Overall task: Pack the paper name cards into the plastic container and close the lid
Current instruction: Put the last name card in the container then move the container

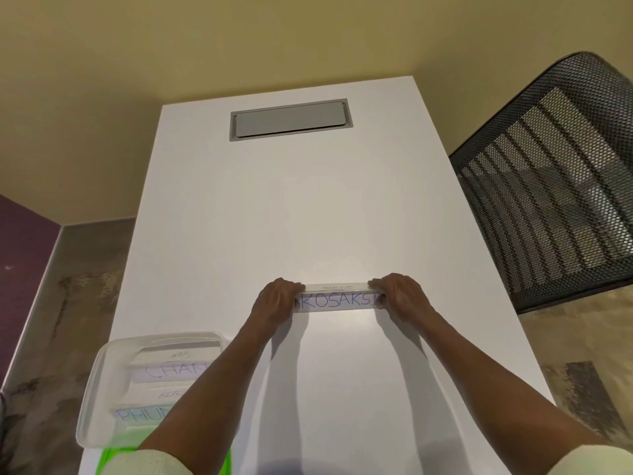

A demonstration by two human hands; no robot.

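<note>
On the smooth white table [308,207] we record one folded paper name card [337,299], a long tent-shaped strip lettered "KOSAKSI" in blue pen, standing near the table's middle. We note the left hand [279,299] curled round its left end and the right hand [399,298] curled round its right end, so both hands grip the card between them. At the near left corner we list a clear plastic container [102,382], rectangular with rounded corners and translucent walls, partly hidden by the left forearm. Inside it we count at least two more paper cards [171,371], lying one behind the other, with partial lettering "CHAN" and "PHU" showing. A bright green lid [109,455] lies just beneath the container's near edge. At the far end we enter a grey rectangular metal flap [290,120] set flush in the tabletop. To the right stands a black mesh chair [548,186].
</note>
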